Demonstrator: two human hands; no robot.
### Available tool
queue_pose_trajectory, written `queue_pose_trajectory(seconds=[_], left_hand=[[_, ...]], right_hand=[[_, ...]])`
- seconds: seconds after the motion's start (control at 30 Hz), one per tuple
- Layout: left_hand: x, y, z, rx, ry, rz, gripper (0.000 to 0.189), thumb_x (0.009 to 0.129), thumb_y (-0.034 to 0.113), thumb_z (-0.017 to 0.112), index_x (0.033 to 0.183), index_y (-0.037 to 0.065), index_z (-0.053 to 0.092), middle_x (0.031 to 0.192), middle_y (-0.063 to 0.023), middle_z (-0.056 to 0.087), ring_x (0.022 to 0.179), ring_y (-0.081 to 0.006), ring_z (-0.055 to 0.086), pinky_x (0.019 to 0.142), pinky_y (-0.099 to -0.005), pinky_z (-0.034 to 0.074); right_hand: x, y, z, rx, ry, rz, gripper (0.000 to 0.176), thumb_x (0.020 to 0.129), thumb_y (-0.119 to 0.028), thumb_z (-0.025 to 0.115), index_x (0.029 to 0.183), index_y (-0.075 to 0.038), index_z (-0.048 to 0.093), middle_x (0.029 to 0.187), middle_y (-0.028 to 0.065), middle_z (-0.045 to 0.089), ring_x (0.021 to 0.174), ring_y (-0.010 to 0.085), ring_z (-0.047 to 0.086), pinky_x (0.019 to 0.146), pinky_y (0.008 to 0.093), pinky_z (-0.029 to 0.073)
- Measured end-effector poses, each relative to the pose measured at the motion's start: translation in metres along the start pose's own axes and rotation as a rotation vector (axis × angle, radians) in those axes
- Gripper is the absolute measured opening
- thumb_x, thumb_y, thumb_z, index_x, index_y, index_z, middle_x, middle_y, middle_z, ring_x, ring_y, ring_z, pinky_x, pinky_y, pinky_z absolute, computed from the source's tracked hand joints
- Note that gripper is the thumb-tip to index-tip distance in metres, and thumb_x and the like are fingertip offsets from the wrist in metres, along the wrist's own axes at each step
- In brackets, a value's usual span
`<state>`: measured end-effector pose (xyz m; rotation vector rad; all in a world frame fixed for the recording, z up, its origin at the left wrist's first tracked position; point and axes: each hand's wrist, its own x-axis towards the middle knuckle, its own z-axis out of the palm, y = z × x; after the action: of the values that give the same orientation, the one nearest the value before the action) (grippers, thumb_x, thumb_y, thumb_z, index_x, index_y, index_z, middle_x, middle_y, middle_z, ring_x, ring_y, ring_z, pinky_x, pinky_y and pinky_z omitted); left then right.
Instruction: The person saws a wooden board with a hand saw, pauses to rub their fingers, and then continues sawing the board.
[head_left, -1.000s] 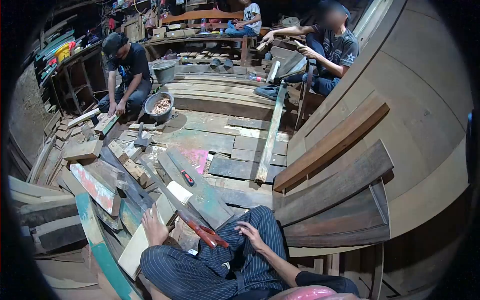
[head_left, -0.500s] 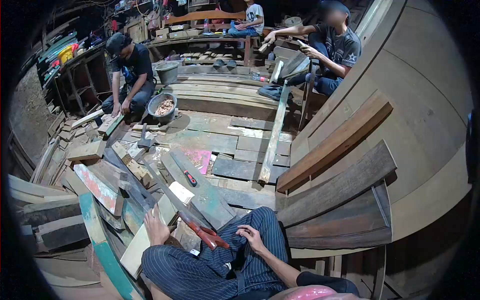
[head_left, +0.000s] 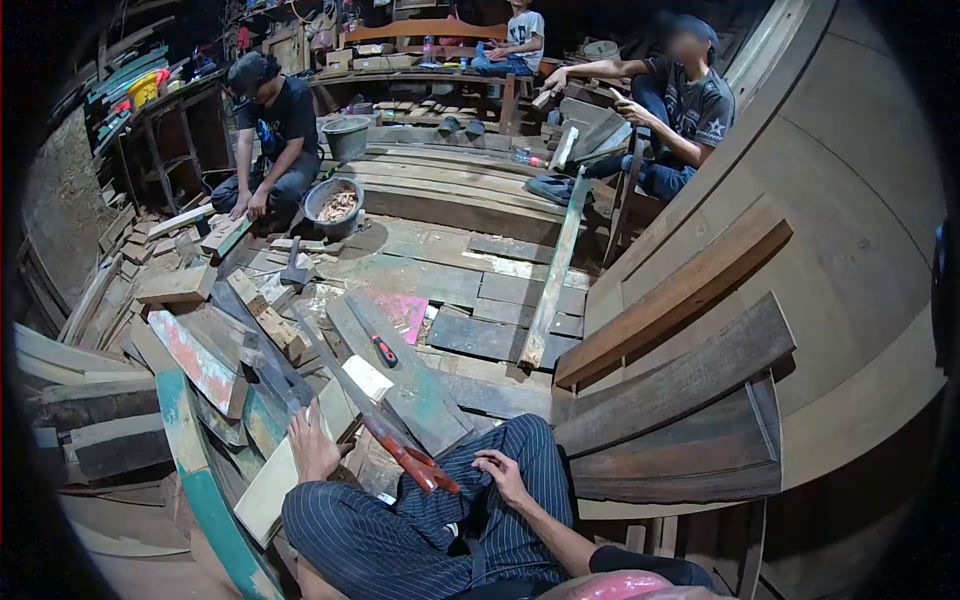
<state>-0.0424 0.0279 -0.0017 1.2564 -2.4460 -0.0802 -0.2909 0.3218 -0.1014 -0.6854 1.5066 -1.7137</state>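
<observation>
My left hand grips a pale wooden board slanting beside my left knee, its fingers lying over the board and the thumb toward me. A hand saw with a red-brown handle lies at a slant between my legs, its long blade reaching up past the board's far end. Above my right thigh, my right hand hangs with loosely bent fingers and nothing in it, just right of the saw handle. A red-and-black handled tool rests on a wide grey-green plank ahead.
Wood offcuts pile up at the left, with a hammer among them. One person crouches by a bucket of wood chips; another sits at the right. Curved timbers lean against a large panel.
The view has turned slightly, so the background sits a little further right and lower. My two hands and the saw stay nearly where they were.
</observation>
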Motion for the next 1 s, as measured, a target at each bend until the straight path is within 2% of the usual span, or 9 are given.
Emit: queue_pose_trajectory(seconds=[0.13, 0.23, 0.43, 0.53, 0.73, 1.0], left_hand=[[-0.002, 0.003, -0.002, -0.006, -0.033, -0.023, 0.085, 0.069, 0.011, 0.076, 0.147, 0.000, 0.043, 0.127, -0.0218, 0.050, 0.119, -0.0391, 0.047, 0.105, -0.0477, 0.036], [-0.001, 0.015, -0.020, -0.082, -0.067, -0.059, 0.084, 0.070, 0.011, 0.076, 0.147, 0.000, 0.043, 0.127, -0.0216, 0.050, 0.119, -0.0388, 0.047, 0.105, -0.0476, 0.035], [-0.002, 0.007, -0.012, -0.095, -0.052, -0.051, 0.089, 0.070, 0.016, 0.083, 0.147, -0.001, 0.042, 0.130, -0.0229, 0.050, 0.122, -0.0393, 0.046, 0.107, -0.0480, 0.035], [0.000, 0.002, -0.005, -0.027, -0.039, -0.060, 0.097, 0.065, 0.024, 0.089, 0.146, -0.001, 0.042, 0.131, -0.0234, 0.049, 0.123, -0.0395, 0.046, 0.108, -0.0485, 0.035], [-0.002, 0.005, -0.011, -0.085, -0.035, -0.085, 0.112, 0.056, 0.037, 0.095, 0.146, -0.002, 0.041, 0.132, -0.0228, 0.050, 0.124, -0.0388, 0.046, 0.109, -0.0485, 0.035], [-0.002, 0.003, -0.007, -0.100, -0.035, -0.084, 0.113, 0.057, 0.036, 0.095, 0.148, 0.000, 0.040, 0.132, -0.0225, 0.050, 0.124, -0.0391, 0.046, 0.110, -0.0475, 0.034]], right_hand=[[0.000, -0.003, 0.001, -0.001, -0.002, -0.004, 0.028, 0.100, -0.016, 0.063, 0.120, 0.003, 0.066, 0.105, 0.0102, 0.072, 0.100, 0.0163, 0.066, 0.091, 0.0303, 0.049], [0.000, -0.004, 0.001, -0.011, 0.001, 0.003, 0.027, 0.100, -0.015, 0.063, 0.119, 0.004, 0.066, 0.104, 0.0100, 0.072, 0.100, 0.0163, 0.066, 0.091, 0.0303, 0.049], [0.000, -0.004, 0.001, 0.003, 0.000, 0.005, 0.027, 0.100, -0.015, 0.062, 0.119, 0.004, 0.066, 0.104, 0.0103, 0.072, 0.101, 0.0171, 0.067, 0.093, 0.0313, 0.050], [0.000, -0.002, 0.000, 0.002, 0.000, 0.015, 0.027, 0.100, -0.015, 0.062, 0.119, 0.003, 0.065, 0.104, 0.0106, 0.072, 0.101, 0.0177, 0.067, 0.094, 0.0319, 0.050], [0.000, -0.005, 0.001, -0.005, 0.004, 0.022, 0.027, 0.100, -0.014, 0.062, 0.119, 0.004, 0.065, 0.105, 0.0108, 0.072, 0.101, 0.0180, 0.067, 0.095, 0.0321, 0.050], [0.000, -0.003, 0.002, 0.015, 0.002, 0.007, 0.025, 0.100, -0.012, 0.062, 0.119, 0.004, 0.065, 0.105, 0.0106, 0.071, 0.102, 0.0173, 0.066, 0.095, 0.0316, 0.049]])
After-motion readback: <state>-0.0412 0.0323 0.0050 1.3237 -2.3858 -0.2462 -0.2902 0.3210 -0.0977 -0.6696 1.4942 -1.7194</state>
